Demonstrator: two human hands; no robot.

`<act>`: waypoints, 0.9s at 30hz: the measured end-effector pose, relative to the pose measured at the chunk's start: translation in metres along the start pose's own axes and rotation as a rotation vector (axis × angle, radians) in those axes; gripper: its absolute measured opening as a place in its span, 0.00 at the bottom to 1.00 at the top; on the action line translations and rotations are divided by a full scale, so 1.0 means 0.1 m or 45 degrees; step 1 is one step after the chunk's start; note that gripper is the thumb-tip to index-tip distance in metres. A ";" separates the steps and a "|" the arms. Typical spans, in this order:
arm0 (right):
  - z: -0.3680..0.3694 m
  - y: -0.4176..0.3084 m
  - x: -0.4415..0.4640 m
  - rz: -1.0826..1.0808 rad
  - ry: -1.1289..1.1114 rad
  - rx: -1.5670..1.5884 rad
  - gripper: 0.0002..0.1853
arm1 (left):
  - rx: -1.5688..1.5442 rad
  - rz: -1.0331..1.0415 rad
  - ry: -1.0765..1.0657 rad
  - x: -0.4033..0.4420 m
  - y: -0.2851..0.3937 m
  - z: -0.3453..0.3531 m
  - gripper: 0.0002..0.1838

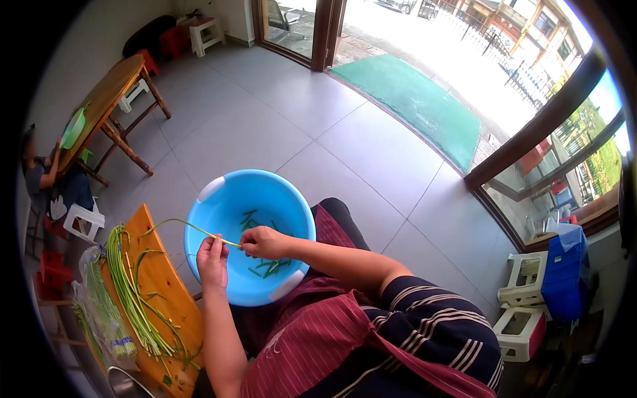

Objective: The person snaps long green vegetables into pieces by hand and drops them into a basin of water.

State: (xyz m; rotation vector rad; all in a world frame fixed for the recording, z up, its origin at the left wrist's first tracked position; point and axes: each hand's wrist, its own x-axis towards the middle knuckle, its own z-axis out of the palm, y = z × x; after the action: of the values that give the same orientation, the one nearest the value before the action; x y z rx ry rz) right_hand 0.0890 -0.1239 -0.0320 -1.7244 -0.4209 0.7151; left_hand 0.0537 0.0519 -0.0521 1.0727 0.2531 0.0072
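Observation:
A long green garlic scape (pixel 174 221) runs between my two hands over a blue plastic basin (pixel 212 199). My left hand (pixel 213 260) pinches it near the basin's left side, and its thin tail curves away to the left. Close by, my right hand (pixel 264 243) grips the same stalk near its end, fingers closed. Short cut green pieces (pixel 271 266) lie in the bottom of the basin. On a wooden board (pixel 174 292) at my left rests a bundle of long garlic scapes (pixel 126 285), with loose bits scattered beside it.
Plastic-wrapped greens (pixel 103 298) and a metal bowl (pixel 129 383) are at the lower left. Another person (pixel 50 176) sits by a wooden table (pixel 109 89) holding a green basin (pixel 73 128). White stools (pixel 524 282) and a blue container (pixel 563 275) stand right, near the glass doors.

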 end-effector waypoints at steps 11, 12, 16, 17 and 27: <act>0.03 0.00 0.11 -0.147 0.015 -0.013 0.12 | 0.147 -0.050 -0.075 0.00 -0.02 0.04 0.05; 0.03 0.00 0.10 -0.139 0.009 -0.034 0.12 | 0.132 -0.026 -0.023 0.00 0.00 0.05 0.05; 0.03 0.03 0.12 -0.106 0.014 -0.027 0.12 | 0.142 0.009 -0.014 -0.01 0.01 0.09 0.06; 0.04 0.04 0.12 -0.107 0.012 -0.028 0.12 | 0.141 0.010 -0.011 -0.01 0.01 0.09 0.06; 0.07 -0.05 0.18 0.064 0.283 0.136 0.11 | 1.053 0.652 -0.002 -0.11 -0.01 0.32 0.03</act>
State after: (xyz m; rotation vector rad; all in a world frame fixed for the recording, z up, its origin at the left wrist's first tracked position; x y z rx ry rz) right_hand 0.0981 -0.1058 -0.0330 -1.6960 -0.1832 0.5640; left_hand 0.0492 0.0222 -0.0360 1.9378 -0.0434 0.3896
